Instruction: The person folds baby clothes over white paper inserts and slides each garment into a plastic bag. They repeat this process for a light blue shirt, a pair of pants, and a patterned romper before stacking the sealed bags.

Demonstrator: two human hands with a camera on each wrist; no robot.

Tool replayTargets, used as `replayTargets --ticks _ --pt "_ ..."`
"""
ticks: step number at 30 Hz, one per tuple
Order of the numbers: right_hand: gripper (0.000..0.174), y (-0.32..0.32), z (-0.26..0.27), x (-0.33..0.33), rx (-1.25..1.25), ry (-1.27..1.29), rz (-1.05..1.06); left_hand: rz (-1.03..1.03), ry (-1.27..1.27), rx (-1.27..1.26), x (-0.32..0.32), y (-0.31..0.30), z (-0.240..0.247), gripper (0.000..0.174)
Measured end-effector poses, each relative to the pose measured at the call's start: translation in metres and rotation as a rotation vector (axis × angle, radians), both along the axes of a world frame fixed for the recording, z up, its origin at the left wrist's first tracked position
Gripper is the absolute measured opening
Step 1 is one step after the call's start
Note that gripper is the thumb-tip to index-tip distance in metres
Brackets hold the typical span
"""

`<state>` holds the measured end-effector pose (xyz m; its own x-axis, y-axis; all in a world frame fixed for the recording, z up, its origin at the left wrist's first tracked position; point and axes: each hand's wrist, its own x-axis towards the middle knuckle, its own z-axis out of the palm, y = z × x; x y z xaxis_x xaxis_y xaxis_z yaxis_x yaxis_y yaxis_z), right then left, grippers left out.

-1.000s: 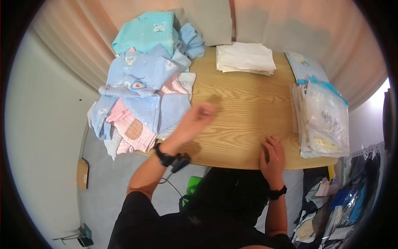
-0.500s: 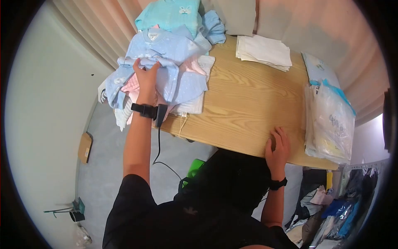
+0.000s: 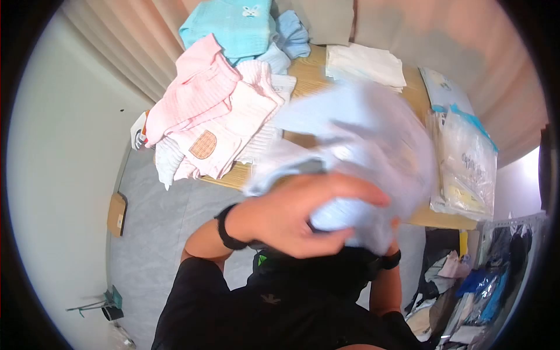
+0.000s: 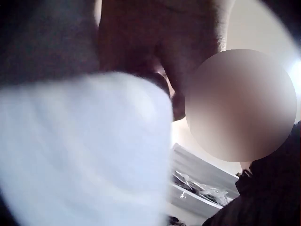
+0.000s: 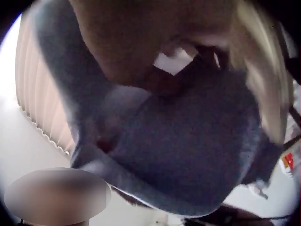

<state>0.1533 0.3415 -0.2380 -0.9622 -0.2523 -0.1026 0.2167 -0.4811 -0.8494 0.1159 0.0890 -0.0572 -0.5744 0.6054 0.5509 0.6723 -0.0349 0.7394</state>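
A light blue baby top (image 3: 350, 116), blurred by motion, hangs spread in the air above the table. My left hand (image 3: 303, 207) grips a bunched part of it between thumb and fingers, in front of my body. Behind the cloth, my right hand (image 5: 155, 42) is mostly hidden in the head view. The right wrist view has its thumb and fingers curled at the cloth. Pale cloth fills much of the left wrist view under the left hand. Pink baby clothes (image 3: 195, 87) lie piled on the left of the table.
A folded turquoise garment (image 3: 224, 26) sits behind the pink pile. White sheets (image 3: 364, 64) lie at the table's back. Clear packaging bags (image 3: 464, 163) are stacked along the right edge of the wooden table (image 3: 312, 64). A rack with bagged clothes (image 3: 501, 274) stands at lower right.
My left hand reached to the left pile, took the blue top and brought it right, toward my body. The pink clothes beneath are now exposed. The right hand is now behind the cloth.
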Motion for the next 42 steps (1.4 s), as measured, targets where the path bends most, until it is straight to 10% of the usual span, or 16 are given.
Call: replayTargets --ticks 6,11,12,14,16,17,22,31,34,37,42 --pt "0.041 -0.027 0.02 0.006 0.053 0.037 0.009 -0.105 -0.518 0.226 0.003 0.02 -0.044 0.074" --pt "0.048 -0.029 0.084 -0.031 0.812 0.579 -0.326 -0.104 -1.25 0.84 -0.02 0.028 -0.086 0.068" --pt "0.049 -0.033 0.101 -0.045 1.001 0.691 -0.425 0.137 -1.263 0.767 -0.026 0.035 -0.095 0.058" --pt "0.052 -0.039 0.113 -0.069 1.299 0.773 -0.477 -0.174 -0.92 0.691 -0.035 0.029 -0.149 0.054" --pt "0.055 -0.036 0.096 -0.087 1.495 0.784 -0.356 -0.037 -0.827 0.645 -0.045 0.025 -0.194 0.05" --pt "0.057 -0.027 0.076 -0.088 1.472 0.857 -0.254 0.269 -0.888 0.623 -0.041 0.019 -0.206 0.049" --pt "0.061 -0.03 0.04 -0.065 1.239 0.726 0.103 0.303 -1.118 0.553 0.007 -0.021 -0.19 0.044" --pt "0.059 -0.037 0.03 -0.046 1.384 0.566 -0.19 0.277 -1.132 0.91 0.008 -0.05 -0.16 0.075" --pt "0.057 -0.049 0.022 -0.044 1.502 0.555 -0.27 0.622 -0.627 0.11 0.004 -0.025 -0.139 0.083" --pt "0.057 -0.043 0.027 -0.04 1.327 0.563 -0.206 0.516 -0.656 -0.008 -0.01 -0.034 -0.135 0.082" --pt "0.058 -0.012 0.04 -0.077 1.248 0.654 -0.072 -0.018 -1.342 0.484 -0.06 -0.075 -0.127 0.065"
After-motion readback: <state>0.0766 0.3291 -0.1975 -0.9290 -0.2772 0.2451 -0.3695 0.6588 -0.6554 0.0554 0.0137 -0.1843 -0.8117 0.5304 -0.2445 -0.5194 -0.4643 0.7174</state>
